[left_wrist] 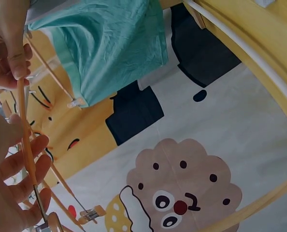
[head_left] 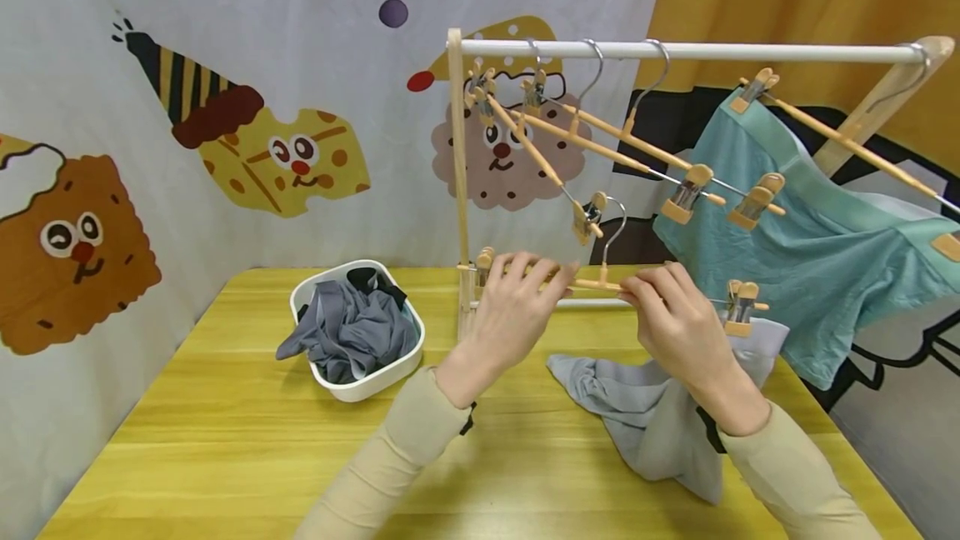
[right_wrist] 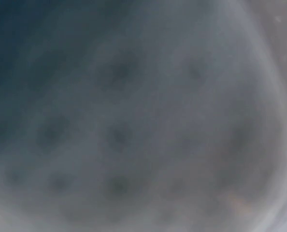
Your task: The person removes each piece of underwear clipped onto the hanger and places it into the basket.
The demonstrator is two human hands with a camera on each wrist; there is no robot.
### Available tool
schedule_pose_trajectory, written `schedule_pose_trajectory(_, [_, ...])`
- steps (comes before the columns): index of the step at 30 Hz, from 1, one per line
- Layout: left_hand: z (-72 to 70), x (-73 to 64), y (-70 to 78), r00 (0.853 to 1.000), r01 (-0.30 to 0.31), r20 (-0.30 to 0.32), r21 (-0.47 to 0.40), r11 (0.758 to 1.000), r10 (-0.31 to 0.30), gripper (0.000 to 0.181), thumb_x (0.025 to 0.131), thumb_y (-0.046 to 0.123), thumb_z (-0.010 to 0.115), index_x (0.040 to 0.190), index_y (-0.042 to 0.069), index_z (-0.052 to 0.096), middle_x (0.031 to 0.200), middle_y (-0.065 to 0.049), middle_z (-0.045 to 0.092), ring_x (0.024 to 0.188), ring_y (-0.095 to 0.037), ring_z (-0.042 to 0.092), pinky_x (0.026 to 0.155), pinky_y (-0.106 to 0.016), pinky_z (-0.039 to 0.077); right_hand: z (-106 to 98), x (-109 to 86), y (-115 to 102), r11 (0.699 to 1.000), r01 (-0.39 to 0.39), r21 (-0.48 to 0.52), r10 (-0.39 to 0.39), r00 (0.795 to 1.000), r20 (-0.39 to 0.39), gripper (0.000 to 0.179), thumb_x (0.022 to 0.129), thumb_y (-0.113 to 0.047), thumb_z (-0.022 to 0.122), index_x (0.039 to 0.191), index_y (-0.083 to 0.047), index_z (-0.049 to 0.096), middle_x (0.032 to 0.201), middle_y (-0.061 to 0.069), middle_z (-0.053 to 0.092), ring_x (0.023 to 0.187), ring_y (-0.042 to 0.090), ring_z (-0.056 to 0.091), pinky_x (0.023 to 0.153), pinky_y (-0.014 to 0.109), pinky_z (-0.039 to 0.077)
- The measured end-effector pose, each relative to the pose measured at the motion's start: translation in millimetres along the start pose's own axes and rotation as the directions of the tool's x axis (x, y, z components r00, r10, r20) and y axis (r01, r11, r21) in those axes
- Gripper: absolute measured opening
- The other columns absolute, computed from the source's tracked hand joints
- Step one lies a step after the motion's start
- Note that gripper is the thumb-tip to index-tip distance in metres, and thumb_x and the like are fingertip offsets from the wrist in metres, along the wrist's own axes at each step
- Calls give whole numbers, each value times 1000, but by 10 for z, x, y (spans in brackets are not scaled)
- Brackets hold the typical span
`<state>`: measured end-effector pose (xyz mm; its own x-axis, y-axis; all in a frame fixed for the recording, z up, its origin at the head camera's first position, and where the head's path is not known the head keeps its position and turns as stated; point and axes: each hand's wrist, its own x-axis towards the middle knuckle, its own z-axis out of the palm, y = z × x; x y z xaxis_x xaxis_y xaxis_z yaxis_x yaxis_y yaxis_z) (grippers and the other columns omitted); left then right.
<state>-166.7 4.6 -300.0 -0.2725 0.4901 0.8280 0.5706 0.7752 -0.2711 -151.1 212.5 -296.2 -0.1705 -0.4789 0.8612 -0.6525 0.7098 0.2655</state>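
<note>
Both hands hold a clip hanger point(head_left: 602, 283) with a peach-coloured bar and metal hook, low in front of the rack. My left hand point(head_left: 517, 307) has its fingers and thumb about the bar left of the hook. Right of the hook, my right hand point(head_left: 678, 332) pinches the bar; the left wrist view shows its thumb point(left_wrist: 19, 65) on the bar's end. At the hanger's right end, a clip point(head_left: 740, 307) bites the pale waistband of a grey garment point(head_left: 652, 415), which droops onto the table. The left clip point(head_left: 484, 263) shows beside my left hand. Blurred grey fills the right wrist view.
A rack with a white rail point(head_left: 720, 50) carries several clip hangers at the left and teal underwear point(head_left: 787, 215) at the right. On the yellow wooden table point(head_left: 187, 457), a white basket point(head_left: 352, 390) holds crumpled grey and black clothes point(head_left: 352, 327). A cartoon curtain hangs behind.
</note>
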Motion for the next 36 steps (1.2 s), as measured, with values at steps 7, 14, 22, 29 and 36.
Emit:
schedule_pose_trajectory(7, [2, -5, 2, 998, -22, 54, -58, 998, 25, 17, 90, 21, 60, 106, 19, 65, 92, 3, 65, 84, -14, 56, 72, -24, 47, -2, 6, -7, 1000, 10, 7, -10, 1000, -14, 28, 99, -7, 47, 83, 9, 64, 78, 19, 58, 69, 33, 52, 61, 37, 47])
schedule_pose_trajectory(14, [4, -13, 26, 999, 47, 30, -228, 972, -41, 10, 89, 15, 63, 95, 14, 70, 84, 3, 67, 72, -11, 50, 60, -18, 38, 0, 9, -24, 1000, 29, 6, -29, 999, -29, 28, 98, -8, 48, 83, 8, 64, 77, 19, 58, 66, 32, 52, 58, 38, 47])
schedule_pose_trajectory(22, [-9, -23, 39, 996, 86, -2, -274, 958, -90, 8, 88, 11, 64, 88, 15, 71, 81, 4, 68, 72, -11, 54, 58, -18, 38, -126, 10, -67, 994, 0, -108, 5, 999, 52, 34, 100, -21, 48, 88, 5, 68, 81, 18, 64, 72, 34, 57, 59, 44, 48])
schedule_pose_trajectory(29, [-3, -64, 1, 993, 116, 17, -269, 956, -116, 8, 87, 9, 65, 88, 14, 72, 80, 3, 68, 73, -12, 55, 59, -19, 39, -370, 15, -3, 984, -91, -152, 108, 989, 105, 45, 101, -34, 44, 100, 4, 67, 91, 21, 65, 83, 40, 56, 65, 48, 43])
schedule_pose_trajectory(36, [-16, -100, -34, 992, 128, 22, -261, 957, -126, 10, 89, 9, 64, 90, 15, 72, 81, 3, 68, 75, -13, 55, 62, -20, 41, -568, -70, 178, 953, -270, -137, 295, 933, 209, 72, 96, -61, 34, 113, 4, 62, 103, 24, 61, 95, 42, 50, 74, 54, 40])
